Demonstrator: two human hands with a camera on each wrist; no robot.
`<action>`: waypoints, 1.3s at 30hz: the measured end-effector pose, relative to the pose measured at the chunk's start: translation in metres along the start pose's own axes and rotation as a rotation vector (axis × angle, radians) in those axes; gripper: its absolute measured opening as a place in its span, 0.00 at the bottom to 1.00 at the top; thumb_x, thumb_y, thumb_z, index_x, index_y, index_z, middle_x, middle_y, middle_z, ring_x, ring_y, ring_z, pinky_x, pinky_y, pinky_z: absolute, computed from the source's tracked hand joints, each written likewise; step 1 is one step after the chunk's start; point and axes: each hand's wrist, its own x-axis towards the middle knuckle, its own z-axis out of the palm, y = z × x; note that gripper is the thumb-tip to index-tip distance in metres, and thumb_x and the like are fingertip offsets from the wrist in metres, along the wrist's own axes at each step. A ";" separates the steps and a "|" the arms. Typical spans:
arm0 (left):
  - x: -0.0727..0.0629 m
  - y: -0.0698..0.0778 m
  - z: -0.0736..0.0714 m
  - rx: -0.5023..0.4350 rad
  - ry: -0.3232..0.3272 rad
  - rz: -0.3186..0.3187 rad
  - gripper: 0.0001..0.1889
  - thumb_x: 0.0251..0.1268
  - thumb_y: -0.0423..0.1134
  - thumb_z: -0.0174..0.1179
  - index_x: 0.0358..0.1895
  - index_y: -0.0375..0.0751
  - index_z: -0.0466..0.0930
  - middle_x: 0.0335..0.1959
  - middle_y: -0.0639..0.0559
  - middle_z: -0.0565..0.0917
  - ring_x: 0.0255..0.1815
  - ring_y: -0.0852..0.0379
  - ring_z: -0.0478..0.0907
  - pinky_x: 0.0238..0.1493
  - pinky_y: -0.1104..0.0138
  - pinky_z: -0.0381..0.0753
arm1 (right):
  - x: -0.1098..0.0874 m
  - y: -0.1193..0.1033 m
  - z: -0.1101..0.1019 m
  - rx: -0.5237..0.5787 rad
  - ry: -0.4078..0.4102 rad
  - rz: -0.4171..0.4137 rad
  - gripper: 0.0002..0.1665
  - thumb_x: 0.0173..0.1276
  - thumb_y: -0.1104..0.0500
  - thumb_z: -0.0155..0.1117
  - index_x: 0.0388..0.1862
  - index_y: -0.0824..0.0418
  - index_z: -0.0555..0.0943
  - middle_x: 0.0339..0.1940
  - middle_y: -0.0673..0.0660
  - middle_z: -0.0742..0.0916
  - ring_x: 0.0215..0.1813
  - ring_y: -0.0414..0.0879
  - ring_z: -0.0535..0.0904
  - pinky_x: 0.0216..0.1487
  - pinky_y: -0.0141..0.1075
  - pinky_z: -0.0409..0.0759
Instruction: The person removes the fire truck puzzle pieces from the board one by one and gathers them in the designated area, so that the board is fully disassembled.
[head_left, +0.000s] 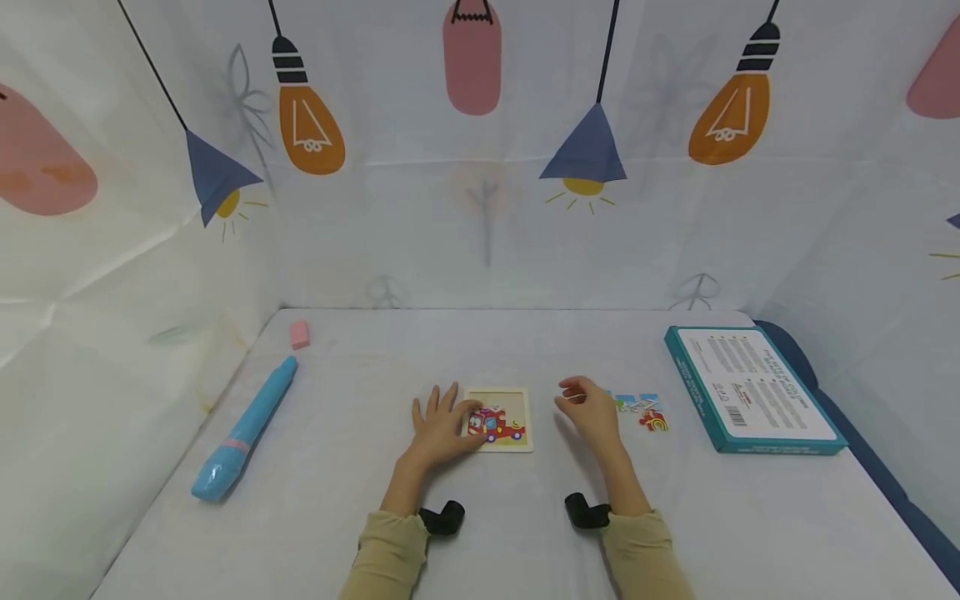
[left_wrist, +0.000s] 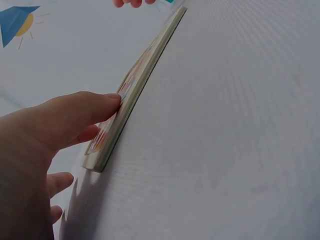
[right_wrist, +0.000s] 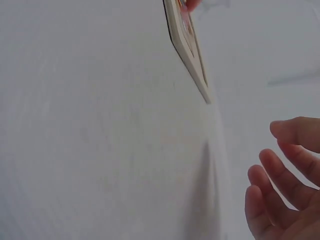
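A small wooden tray puzzle lies flat on the table, its left and lower part showing a red vehicle picture. At the tray's left side is my left hand, thumb and index fingertips resting on the picture, other fingers spread outward. In the left wrist view, the thumb reaches over the tray's near rim. My right hand hovers right of the tray, fingers loosely bent and nothing between them. Just beyond it lie colourful puzzle pieces, partly hidden by that hand.
A teal box with a white printed face lies at the right. On the left are a light blue pen-shaped object and a small pink block. A patterned curtain hangs behind the white table.
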 end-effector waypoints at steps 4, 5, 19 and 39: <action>0.000 -0.001 0.001 -0.001 0.006 0.004 0.28 0.49 0.55 0.63 0.57 0.53 0.74 0.71 0.38 0.55 0.71 0.32 0.41 0.62 0.35 0.31 | -0.001 -0.011 0.019 -0.011 -0.064 -0.030 0.15 0.59 0.61 0.64 0.45 0.61 0.78 0.42 0.58 0.83 0.46 0.51 0.77 0.47 0.45 0.76; 0.000 -0.001 0.001 0.002 0.008 0.006 0.28 0.49 0.55 0.63 0.57 0.53 0.74 0.71 0.38 0.55 0.71 0.32 0.41 0.62 0.35 0.31 | -0.002 -0.013 0.023 -0.012 -0.079 -0.037 0.14 0.59 0.61 0.65 0.45 0.61 0.78 0.42 0.57 0.83 0.46 0.51 0.77 0.47 0.44 0.76; -0.001 -0.001 -0.001 0.017 0.014 0.026 0.25 0.50 0.55 0.63 0.53 0.55 0.74 0.71 0.38 0.56 0.71 0.31 0.41 0.61 0.33 0.33 | -0.003 -0.036 0.054 -0.283 -0.331 -0.262 0.24 0.53 0.55 0.71 0.50 0.60 0.81 0.37 0.57 0.78 0.37 0.48 0.73 0.38 0.40 0.73; -0.002 0.004 -0.004 -0.021 0.006 -0.001 0.22 0.49 0.55 0.65 0.49 0.54 0.76 0.70 0.37 0.56 0.71 0.31 0.40 0.62 0.35 0.31 | 0.000 -0.041 0.060 -0.213 -0.359 -0.253 0.24 0.48 0.63 0.74 0.44 0.59 0.74 0.31 0.55 0.78 0.33 0.46 0.72 0.34 0.39 0.71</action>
